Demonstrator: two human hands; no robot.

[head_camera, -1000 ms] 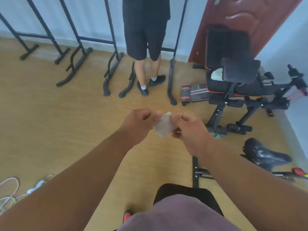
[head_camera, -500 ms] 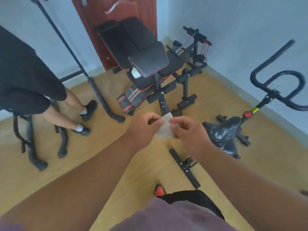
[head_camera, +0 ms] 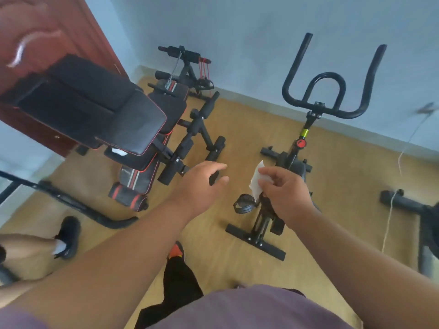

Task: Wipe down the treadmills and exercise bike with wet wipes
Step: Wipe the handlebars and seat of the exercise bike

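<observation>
A black exercise bike (head_camera: 299, 148) stands ahead on the wooden floor, its curved handlebars (head_camera: 330, 91) up against the pale wall. My right hand (head_camera: 285, 193) pinches a crumpled white wet wipe (head_camera: 257, 179) just above the bike's saddle area, which the hand mostly hides. My left hand (head_camera: 202, 184) hovers to the left of the wipe, fingers relaxed and holding nothing. At the right edge part of another black machine (head_camera: 418, 210) shows, with a cord hanging over it.
A black and red weight bench (head_camera: 114, 115) stands to the left, in front of a red-brown door (head_camera: 35, 39). Another person's leg and black shoe (head_camera: 67, 236) are at the lower left beside a black frame foot (head_camera: 78, 207). A white cable (head_camera: 389, 210) hangs at the right.
The view has swung right, from the pull-up frames to the bike. Both hands held the wipe between them; now my left hand has let go and my right hand alone holds it.
</observation>
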